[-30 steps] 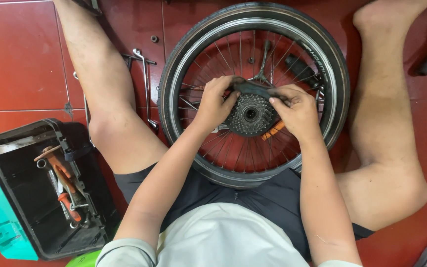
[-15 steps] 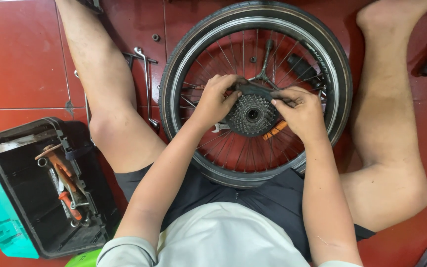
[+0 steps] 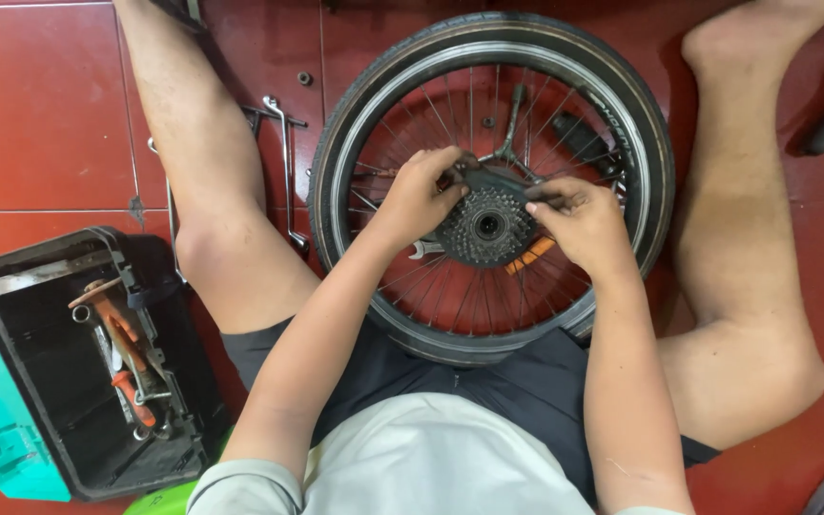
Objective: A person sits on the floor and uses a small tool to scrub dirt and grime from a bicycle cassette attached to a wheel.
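The bicycle wheel (image 3: 488, 181) lies flat on the red tiled floor (image 3: 40, 114) between the seated person's legs just as it did a second ago, so the work is holding at the hub, with only the fingers having shifted slightly. At its centre sits the dark, toothed cassette (image 3: 484, 227), ringed by silver spokes, with a black flat tool (image 3: 493, 179) laid across its far edge. The left hand (image 3: 423, 195) is curled around one end of that tool and the right hand (image 3: 579, 221) pinches the other end.
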